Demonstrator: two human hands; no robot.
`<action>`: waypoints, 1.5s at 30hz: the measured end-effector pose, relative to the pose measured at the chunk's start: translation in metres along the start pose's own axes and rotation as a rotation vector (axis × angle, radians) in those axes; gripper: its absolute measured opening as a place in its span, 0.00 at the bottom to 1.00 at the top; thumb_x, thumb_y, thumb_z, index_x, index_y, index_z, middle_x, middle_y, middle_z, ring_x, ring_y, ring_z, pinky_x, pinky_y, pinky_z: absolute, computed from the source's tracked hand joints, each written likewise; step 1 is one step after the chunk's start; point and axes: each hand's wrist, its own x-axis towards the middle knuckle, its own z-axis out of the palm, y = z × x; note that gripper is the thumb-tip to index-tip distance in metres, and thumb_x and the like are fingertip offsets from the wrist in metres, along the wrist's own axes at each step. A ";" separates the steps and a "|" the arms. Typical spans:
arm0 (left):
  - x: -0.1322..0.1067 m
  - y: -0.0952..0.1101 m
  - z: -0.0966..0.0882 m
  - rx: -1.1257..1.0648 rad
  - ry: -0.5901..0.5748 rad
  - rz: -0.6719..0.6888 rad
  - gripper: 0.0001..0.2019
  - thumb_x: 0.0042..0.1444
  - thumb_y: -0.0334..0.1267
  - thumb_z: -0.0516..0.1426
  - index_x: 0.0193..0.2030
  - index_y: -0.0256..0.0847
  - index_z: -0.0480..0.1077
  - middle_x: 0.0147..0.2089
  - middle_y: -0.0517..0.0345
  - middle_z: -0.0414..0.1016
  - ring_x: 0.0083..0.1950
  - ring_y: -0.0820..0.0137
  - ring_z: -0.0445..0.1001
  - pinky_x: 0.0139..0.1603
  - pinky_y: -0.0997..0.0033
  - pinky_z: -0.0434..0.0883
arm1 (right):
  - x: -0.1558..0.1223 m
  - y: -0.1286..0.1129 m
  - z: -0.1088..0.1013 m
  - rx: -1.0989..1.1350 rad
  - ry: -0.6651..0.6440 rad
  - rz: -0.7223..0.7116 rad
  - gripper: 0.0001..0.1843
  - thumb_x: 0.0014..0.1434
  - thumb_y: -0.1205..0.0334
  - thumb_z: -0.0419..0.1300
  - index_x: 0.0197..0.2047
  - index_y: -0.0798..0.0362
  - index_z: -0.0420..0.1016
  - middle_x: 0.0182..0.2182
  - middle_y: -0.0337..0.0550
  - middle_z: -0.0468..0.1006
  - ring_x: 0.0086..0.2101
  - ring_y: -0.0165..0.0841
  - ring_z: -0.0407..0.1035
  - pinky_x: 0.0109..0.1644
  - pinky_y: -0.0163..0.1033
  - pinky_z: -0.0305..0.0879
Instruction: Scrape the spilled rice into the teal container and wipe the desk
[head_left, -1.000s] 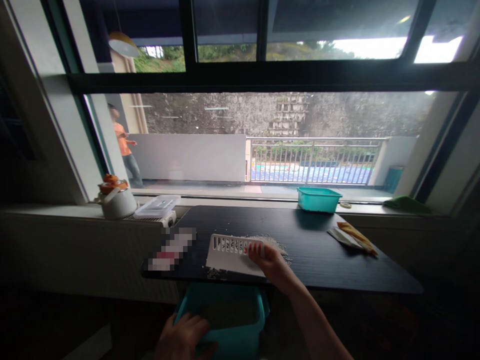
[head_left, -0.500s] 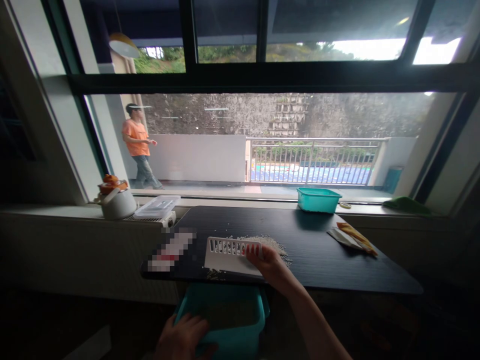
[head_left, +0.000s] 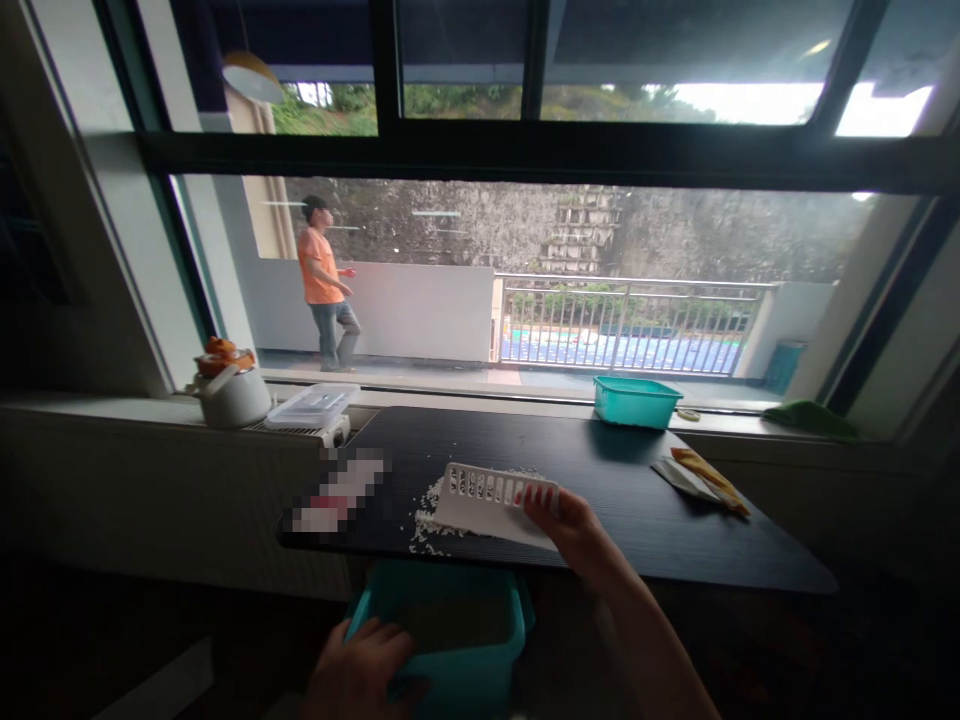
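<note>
My right hand (head_left: 566, 515) is closed on a flat white plastic scraper (head_left: 480, 512) with a row of slots along its far edge. The scraper stands tilted on the dark table, and small white grains (head_left: 427, 520) like rice lie to its left and behind it. Just below the table's front edge is a teal plastic bin (head_left: 517, 640), its inside dark. My left hand (head_left: 367, 665) grips the bin's near left rim, fingers over the edge and the thumb partly hidden in shadow.
The dark table (head_left: 615, 540) carries a yellow-and-white packet (head_left: 709, 480) and a blurred-out item. A second teal bin (head_left: 637, 402) stands by the window. A grey pot (head_left: 234, 395) and clear lid (head_left: 315, 405) sit on the left. Outside, a person (head_left: 322, 280) walks.
My right hand has shifted the scraper to the right, and more grains show on its left side. The left hand keeps its hold. The person outside has moved right.
</note>
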 end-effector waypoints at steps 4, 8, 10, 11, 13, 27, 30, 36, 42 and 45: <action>-0.002 0.005 -0.003 -0.011 0.020 0.004 0.03 0.52 0.34 0.57 0.30 0.44 0.72 0.37 0.61 0.78 0.45 0.63 0.73 0.52 0.55 0.60 | 0.002 0.011 -0.009 -0.004 0.056 0.016 0.24 0.51 0.40 0.65 0.36 0.56 0.78 0.29 0.43 0.78 0.31 0.35 0.70 0.39 0.42 0.68; -0.002 0.011 -0.008 -0.004 0.035 0.013 0.03 0.52 0.31 0.58 0.29 0.42 0.72 0.35 0.61 0.77 0.44 0.63 0.73 0.53 0.55 0.59 | -0.005 0.013 -0.014 -0.017 0.052 0.042 0.24 0.51 0.41 0.66 0.37 0.55 0.79 0.32 0.43 0.79 0.33 0.35 0.71 0.41 0.41 0.69; -0.002 0.014 -0.009 0.015 0.033 0.021 0.03 0.53 0.32 0.58 0.29 0.41 0.71 0.35 0.59 0.77 0.44 0.62 0.73 0.52 0.54 0.59 | -0.009 0.010 -0.015 -0.020 0.032 0.059 0.24 0.51 0.41 0.66 0.38 0.54 0.80 0.33 0.44 0.79 0.34 0.37 0.71 0.42 0.42 0.69; -0.002 0.014 -0.010 0.021 0.031 0.026 0.03 0.53 0.32 0.58 0.29 0.41 0.71 0.35 0.59 0.77 0.44 0.62 0.73 0.52 0.54 0.59 | -0.011 0.009 -0.015 -0.020 0.021 0.065 0.24 0.51 0.41 0.66 0.38 0.54 0.80 0.33 0.44 0.80 0.35 0.37 0.72 0.42 0.43 0.70; -0.001 0.016 -0.011 0.026 0.026 0.036 0.04 0.53 0.33 0.58 0.29 0.40 0.72 0.35 0.58 0.77 0.44 0.61 0.73 0.52 0.53 0.59 | -0.011 0.006 -0.016 -0.011 0.016 0.071 0.23 0.51 0.41 0.66 0.38 0.54 0.80 0.33 0.45 0.80 0.35 0.38 0.72 0.42 0.43 0.70; 0.006 0.011 0.002 -0.030 0.067 0.092 0.03 0.52 0.33 0.58 0.29 0.43 0.71 0.33 0.62 0.76 0.42 0.62 0.72 0.53 0.51 0.58 | -0.002 0.008 -0.020 0.032 0.098 0.010 0.25 0.48 0.41 0.68 0.37 0.55 0.81 0.32 0.45 0.81 0.34 0.38 0.74 0.42 0.43 0.72; 0.006 0.011 0.002 -0.031 0.056 0.094 0.03 0.52 0.33 0.58 0.29 0.43 0.71 0.33 0.61 0.76 0.43 0.62 0.72 0.53 0.51 0.59 | -0.002 0.007 -0.018 0.036 0.072 0.008 0.24 0.49 0.42 0.67 0.38 0.54 0.80 0.33 0.45 0.81 0.36 0.39 0.74 0.43 0.44 0.71; 0.004 0.015 0.001 -0.020 0.041 0.098 0.03 0.53 0.32 0.58 0.30 0.42 0.72 0.34 0.62 0.76 0.43 0.63 0.73 0.53 0.52 0.59 | 0.001 0.007 -0.013 0.008 -0.028 0.040 0.21 0.53 0.44 0.65 0.40 0.54 0.79 0.34 0.45 0.80 0.36 0.38 0.74 0.43 0.43 0.71; 0.006 0.016 0.000 -0.008 0.011 0.069 0.03 0.53 0.34 0.58 0.29 0.42 0.71 0.35 0.60 0.77 0.44 0.62 0.73 0.53 0.52 0.58 | -0.007 0.000 -0.010 -0.008 -0.108 0.081 0.20 0.55 0.44 0.64 0.39 0.53 0.79 0.34 0.44 0.79 0.36 0.39 0.73 0.43 0.44 0.70; 0.006 0.018 -0.001 -0.020 0.001 0.066 0.02 0.52 0.34 0.58 0.30 0.42 0.72 0.37 0.60 0.78 0.47 0.61 0.72 0.54 0.52 0.57 | -0.008 -0.002 -0.010 0.001 -0.113 0.073 0.19 0.56 0.45 0.63 0.39 0.53 0.78 0.34 0.44 0.79 0.36 0.38 0.72 0.43 0.44 0.70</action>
